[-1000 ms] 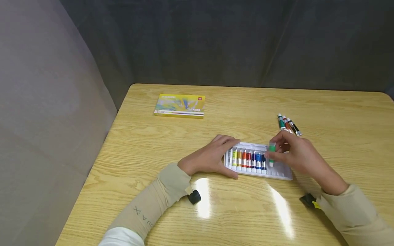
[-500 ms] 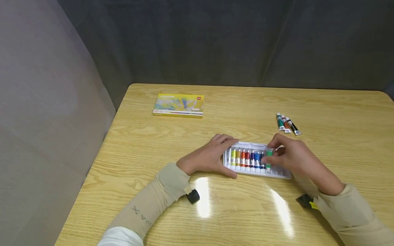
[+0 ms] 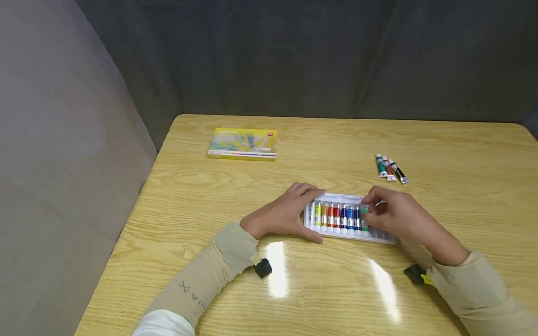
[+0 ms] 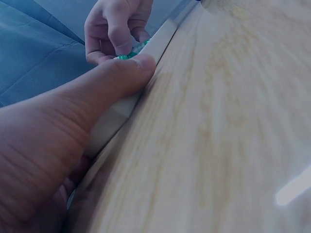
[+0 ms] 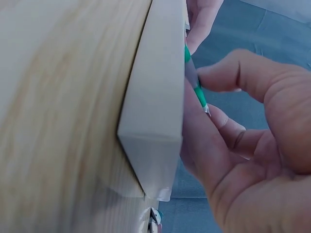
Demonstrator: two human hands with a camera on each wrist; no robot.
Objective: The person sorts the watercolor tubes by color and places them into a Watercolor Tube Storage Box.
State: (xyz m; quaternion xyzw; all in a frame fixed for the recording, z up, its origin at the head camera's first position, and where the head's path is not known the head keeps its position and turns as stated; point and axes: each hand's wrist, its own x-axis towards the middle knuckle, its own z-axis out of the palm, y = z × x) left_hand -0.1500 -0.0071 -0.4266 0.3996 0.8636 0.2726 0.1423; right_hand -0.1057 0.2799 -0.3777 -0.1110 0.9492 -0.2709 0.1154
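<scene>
A white plastic paint tray [image 3: 380, 238] lies on the table with a row of small paint tubes [image 3: 337, 218] side by side in its slots. My left hand [image 3: 290, 212] holds the tray's left end, thumb along the near side and fingers at the far side. A green paint tube [image 3: 364, 227] is pinched between thumb and fingers of my right hand [image 3: 399, 213], low in the tray beside the dark blue tube. In the right wrist view the green tube [image 5: 200, 96] slants at the tray wall [image 5: 153, 92]. My right hand hides the tray's right-hand slots.
Three loose tubes, green [image 3: 381, 165], reddish-brown [image 3: 389, 169] and black [image 3: 398, 171], lie behind the right hand. A yellow paint box [image 3: 243, 144] lies flat at the back left. Dark cloth [image 3: 294, 56] hangs behind the wooden table [image 3: 328, 289].
My right hand has lowered the green tube into the tray and shifted slightly left, bringing it beside the dark blue tube. My left hand stays on the tray's end.
</scene>
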